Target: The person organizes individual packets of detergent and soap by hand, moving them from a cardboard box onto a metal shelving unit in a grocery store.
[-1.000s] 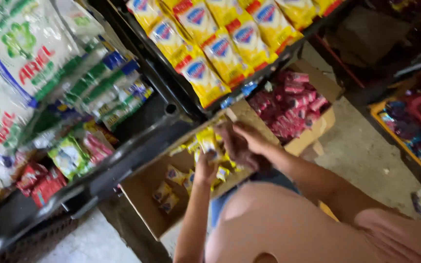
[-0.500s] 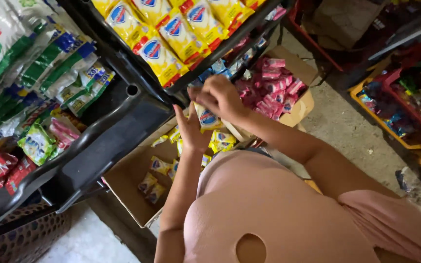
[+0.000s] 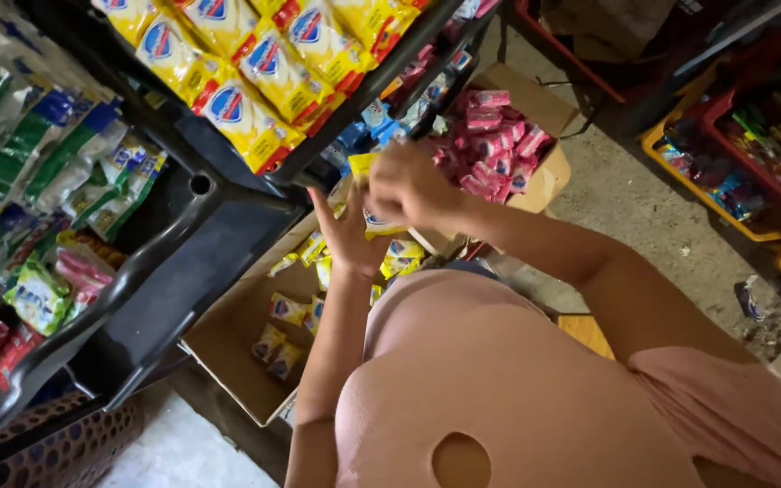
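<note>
Two hands raised together just below the front rail of the black shelf rack [image 3: 219, 235], above an open cardboard box [image 3: 228, 343].

Left hand [image 3: 350, 237]: palm turned up, fingers spread wide, nothing pinched; back edge of a yellow packet [image 3: 383, 226] resting against the palm.

Right hand [image 3: 409, 185]: fingers curled narrow, closed on the top of that same yellow packet; fingertips hidden behind the knuckles, so exact grip not readable.

Location of the packet: held in the air between both hands, well above the box, near the rail, touching neither.

Remaining loose yellow packets [image 3: 286, 312]: scattered in the lower half of the cardboard box. Matching yellow packets [image 3: 255, 81] already ranked in a row on the rack's upper tier.

Step in hand, by judgement: transfer of one packet between box and rack, at mid-lift.

Requirement for a following move: firm pinch with the right hand, clearance past the rail, packet kept upright to match the row.

Nearby: second carton [image 3: 549, 176] of pink packets [image 3: 494, 145]; green sachets [image 3: 65, 172] at left.
</note>
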